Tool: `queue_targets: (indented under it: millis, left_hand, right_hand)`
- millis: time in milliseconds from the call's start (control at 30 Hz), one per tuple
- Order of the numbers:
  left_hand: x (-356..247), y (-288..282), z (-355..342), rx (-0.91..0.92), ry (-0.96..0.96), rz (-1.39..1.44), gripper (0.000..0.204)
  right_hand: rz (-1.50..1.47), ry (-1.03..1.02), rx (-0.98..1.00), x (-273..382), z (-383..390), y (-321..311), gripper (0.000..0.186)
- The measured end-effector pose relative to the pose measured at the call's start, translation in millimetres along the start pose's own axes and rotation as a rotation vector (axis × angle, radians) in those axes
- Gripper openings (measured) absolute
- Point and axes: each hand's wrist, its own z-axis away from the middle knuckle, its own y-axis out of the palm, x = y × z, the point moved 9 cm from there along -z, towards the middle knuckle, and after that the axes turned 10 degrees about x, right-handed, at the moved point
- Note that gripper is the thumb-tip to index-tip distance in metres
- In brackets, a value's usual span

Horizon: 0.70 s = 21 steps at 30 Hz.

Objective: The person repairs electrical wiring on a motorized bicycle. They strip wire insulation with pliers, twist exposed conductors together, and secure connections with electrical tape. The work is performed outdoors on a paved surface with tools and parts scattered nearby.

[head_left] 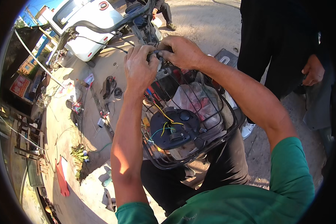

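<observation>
Both hands meet at the front of a vehicle, just below the dark handlebar stem [140,26]. My left hand [139,69] has its fingers bent and closed against a small dark part among thin cables. Touching the same spot, my right hand [183,52] pinches with thumb and forefinger; what lies between the fingertips is too small to name. Under my hands hangs a black wire basket [192,161]. On it rests a black plastic instrument housing [174,128], turned back side up, with loose yellow and green wires [164,115]. Clear plastic bags [198,99] fill the basket behind it.
At the right stands a person in dark trousers [261,48], one hand [313,71] hanging down. Another person [166,15] is beyond the handlebar, near a white vehicle [89,30]. Coiled black cable [117,92] and a red cloth-like piece [61,177] lie on the ground at left.
</observation>
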Motion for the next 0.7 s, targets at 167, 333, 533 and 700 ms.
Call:
queue_targets:
  millis: [167, 333, 533, 700]
  left_hand:
    - [-5, -4, -2, -0.014, 0.038, 0.036, 0.020]
    - [-1, 1, -3, 0.005, 0.041, 0.009, 0.019]
    - [-2, 2, -1, -0.007, 0.033, -0.040, 0.018]
    - [-5, 2, -1, -0.017, 0.017, -0.054, 0.017]
  right_hand:
    - [0.026, 0.033, -0.010, 1, 3, -5, 0.027]
    - [0.050, 0.019, 0.009, 2, 2, -5, 0.029]
    - [0.095, 0.008, 0.005, 8, 4, -5, 0.028]
    - [0.110, 0.000, 0.023, 6, 3, -2, 0.028]
